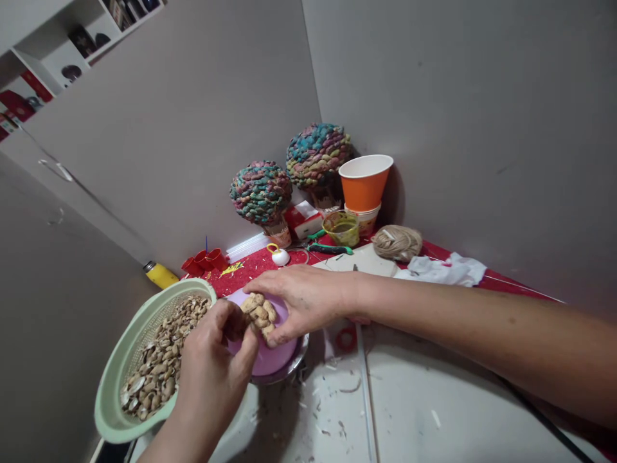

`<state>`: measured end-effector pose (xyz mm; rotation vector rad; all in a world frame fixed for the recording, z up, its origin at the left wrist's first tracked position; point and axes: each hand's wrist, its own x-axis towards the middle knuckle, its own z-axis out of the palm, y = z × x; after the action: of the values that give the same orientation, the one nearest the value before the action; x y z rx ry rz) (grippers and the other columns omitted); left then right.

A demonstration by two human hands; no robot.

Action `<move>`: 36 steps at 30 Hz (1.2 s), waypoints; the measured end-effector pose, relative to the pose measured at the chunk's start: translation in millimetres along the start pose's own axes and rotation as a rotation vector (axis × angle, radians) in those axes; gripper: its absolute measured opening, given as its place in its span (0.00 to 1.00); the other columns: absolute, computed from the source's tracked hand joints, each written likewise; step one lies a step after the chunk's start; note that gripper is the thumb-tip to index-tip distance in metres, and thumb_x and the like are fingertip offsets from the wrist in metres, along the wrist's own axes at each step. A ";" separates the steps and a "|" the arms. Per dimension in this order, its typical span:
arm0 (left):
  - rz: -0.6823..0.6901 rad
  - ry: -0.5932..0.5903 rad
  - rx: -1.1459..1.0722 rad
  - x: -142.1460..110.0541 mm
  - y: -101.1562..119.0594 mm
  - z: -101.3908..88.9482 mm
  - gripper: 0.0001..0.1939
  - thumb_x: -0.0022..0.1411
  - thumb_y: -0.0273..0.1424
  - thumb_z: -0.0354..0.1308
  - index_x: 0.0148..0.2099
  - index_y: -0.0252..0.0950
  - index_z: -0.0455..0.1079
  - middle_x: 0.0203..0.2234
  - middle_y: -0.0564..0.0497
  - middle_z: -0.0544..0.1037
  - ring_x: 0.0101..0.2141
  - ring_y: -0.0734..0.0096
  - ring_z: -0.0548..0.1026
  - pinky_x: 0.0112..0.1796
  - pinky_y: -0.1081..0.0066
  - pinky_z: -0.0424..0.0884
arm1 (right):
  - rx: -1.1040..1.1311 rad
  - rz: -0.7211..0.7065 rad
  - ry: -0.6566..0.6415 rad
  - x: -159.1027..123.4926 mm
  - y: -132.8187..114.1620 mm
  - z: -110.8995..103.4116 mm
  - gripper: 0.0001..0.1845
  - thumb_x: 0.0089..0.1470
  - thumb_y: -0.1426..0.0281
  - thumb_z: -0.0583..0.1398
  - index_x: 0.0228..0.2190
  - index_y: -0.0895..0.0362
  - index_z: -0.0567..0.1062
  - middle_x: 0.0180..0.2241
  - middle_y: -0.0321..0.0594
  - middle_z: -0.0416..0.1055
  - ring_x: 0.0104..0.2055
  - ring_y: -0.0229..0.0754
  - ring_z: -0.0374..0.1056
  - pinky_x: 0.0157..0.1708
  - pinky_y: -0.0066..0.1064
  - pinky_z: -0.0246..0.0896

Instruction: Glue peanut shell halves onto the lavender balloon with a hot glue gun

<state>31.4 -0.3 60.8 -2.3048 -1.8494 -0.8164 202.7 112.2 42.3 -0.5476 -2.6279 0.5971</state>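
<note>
Fingers of the right hand [301, 299] are spread around a cluster of peanuts [260, 313], with the thumb at its near end and the fingertips at its far end, clamping it between them. Thumb and fingers of the left hand [214, 350] bend toward each other at the cluster's left edge; whether they pinch anything is hidden.

The cluster lies just to the right of the pale green strainer [108, 392], against a smooth, rounded pink-purple thing [274, 361], which sits over a silvery rim [297, 365]. Peanut shells [157, 366] fill much of the strainer.

Beyond the strainer are a yellow bottle [161, 275] with a dark cap and small red cups [205, 260]. Farther back and to the strainer's right, two multicoloured balls on stands [261, 193] [319, 156] rise near the wall. Right of them, an orange paper cup [366, 183] with a white inside stands on other cups. A yellow-stained clear cup [341, 228], green-handled pliers [330, 249] and a ball of twine [398, 242] lie well to the strainer's right, with a crumpled white cloth [448, 270] farthest that way.
</note>
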 end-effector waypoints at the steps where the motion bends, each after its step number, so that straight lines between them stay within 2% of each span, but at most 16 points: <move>1: 0.002 -0.007 -0.012 -0.4 -0.1 -0.3 0.09 0.60 0.26 0.54 0.29 0.39 0.60 0.21 0.57 0.66 0.23 0.73 0.66 0.27 0.73 0.62 | 0.000 0.003 -0.001 -0.5 0.3 0.0 0.42 0.45 0.56 0.69 0.58 0.58 0.66 0.51 0.49 0.72 0.50 0.56 0.69 0.46 0.39 0.64; 5: 0.015 -0.011 -0.077 -4.6 -3.2 -0.6 0.05 0.62 0.26 0.53 0.32 0.39 0.63 0.23 0.56 0.68 0.24 0.72 0.67 0.28 0.72 0.64 | 0.013 0.014 -0.003 -2.7 1.0 0.4 0.42 0.45 0.54 0.69 0.57 0.58 0.67 0.51 0.49 0.72 0.51 0.55 0.69 0.46 0.39 0.63; 10: 0.017 0.060 -0.109 -8.4 -5.2 4.6 0.04 0.61 0.26 0.54 0.34 0.39 0.64 0.24 0.56 0.68 0.24 0.73 0.67 0.27 0.73 0.64 | 0.026 -0.004 0.011 -1.7 2.5 1.5 0.40 0.47 0.54 0.68 0.57 0.59 0.67 0.51 0.49 0.73 0.50 0.55 0.69 0.45 0.40 0.64; 20: 0.009 0.078 -0.071 -8.6 -6.0 6.9 0.04 0.60 0.25 0.55 0.33 0.39 0.64 0.22 0.58 0.68 0.22 0.74 0.66 0.26 0.74 0.63 | 0.021 0.015 0.021 -2.4 1.7 4.1 0.40 0.46 0.53 0.68 0.56 0.57 0.68 0.51 0.49 0.73 0.49 0.56 0.70 0.45 0.40 0.64; 25: -0.015 0.067 -0.032 -7.6 -4.5 3.1 0.05 0.58 0.25 0.54 0.31 0.40 0.63 0.21 0.58 0.67 0.22 0.74 0.66 0.26 0.74 0.63 | 0.022 0.015 0.019 -2.1 -0.4 2.6 0.39 0.46 0.55 0.68 0.56 0.58 0.68 0.51 0.49 0.72 0.50 0.56 0.69 0.46 0.41 0.64; 31: -0.013 0.029 -0.015 -6.3 -6.5 8.2 0.06 0.59 0.26 0.54 0.30 0.40 0.62 0.20 0.58 0.66 0.21 0.74 0.65 0.25 0.74 0.62 | -0.001 -0.008 0.031 -3.7 0.9 3.0 0.36 0.47 0.61 0.67 0.56 0.58 0.67 0.49 0.47 0.73 0.49 0.54 0.69 0.44 0.39 0.64; 36: 0.040 0.041 -0.007 -6.8 -5.6 9.5 0.06 0.60 0.27 0.55 0.31 0.40 0.63 0.21 0.58 0.66 0.21 0.74 0.65 0.25 0.74 0.61 | 0.006 -0.009 0.046 -4.3 1.6 3.8 0.35 0.46 0.61 0.68 0.55 0.57 0.69 0.49 0.47 0.73 0.48 0.54 0.70 0.44 0.39 0.64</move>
<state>28.6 -1.2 48.1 -2.3034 -1.7803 -0.8601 205.1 110.3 37.1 -0.5405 -2.5836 0.5822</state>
